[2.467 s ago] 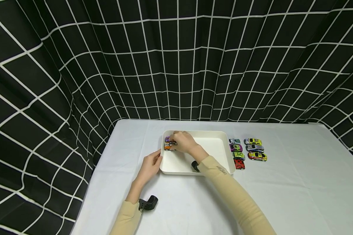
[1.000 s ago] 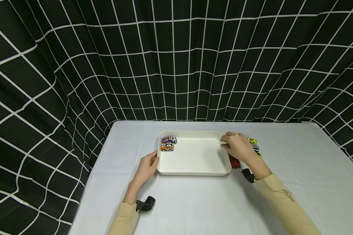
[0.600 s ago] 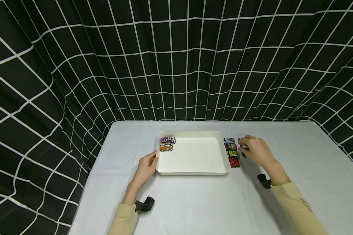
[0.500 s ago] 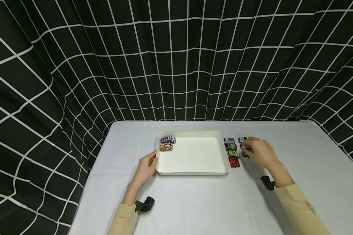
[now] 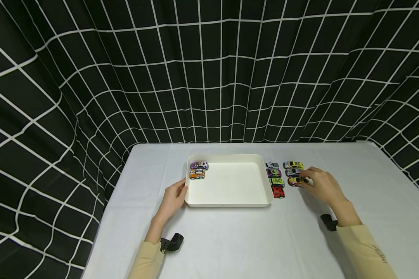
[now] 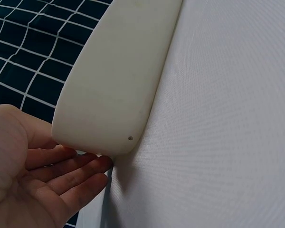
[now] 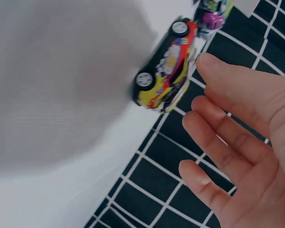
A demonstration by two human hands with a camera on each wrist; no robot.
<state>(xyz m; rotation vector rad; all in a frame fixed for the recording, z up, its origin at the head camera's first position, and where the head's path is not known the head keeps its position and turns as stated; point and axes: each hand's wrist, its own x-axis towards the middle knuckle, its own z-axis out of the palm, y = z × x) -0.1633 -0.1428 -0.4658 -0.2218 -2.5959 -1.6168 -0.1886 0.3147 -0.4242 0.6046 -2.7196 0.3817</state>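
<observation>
My left hand [image 5: 172,199] rests against the left wall of a white tray [image 5: 234,186], fingers fairly straight in the left wrist view. Inside the tray's far left corner sit a purple toy car [image 5: 199,165] and an orange toy car [image 5: 197,174]. To the tray's right, my right hand [image 5: 322,186] is over the back end of a red-and-yellow toy car [image 5: 294,181]. The right wrist view shows the fingers loosely bent and apart from that car [image 7: 166,66]. Behind it stand a silver-blue toy car [image 5: 291,171] and a yellow toy car [image 5: 294,165].
A column of toy cars lines the tray's right wall: grey-white [image 5: 272,165], purple-green [image 5: 274,173], lime [image 5: 277,182] and red [image 5: 278,192]. A white cloth [image 5: 223,240] covers the table, with a black gridded curtain [image 5: 209,77] behind and at the sides.
My right hand has left the cars in the tray's left corner and moved right, passing over the right-hand cars to the red-and-yellow one. The left hand stays at the tray.
</observation>
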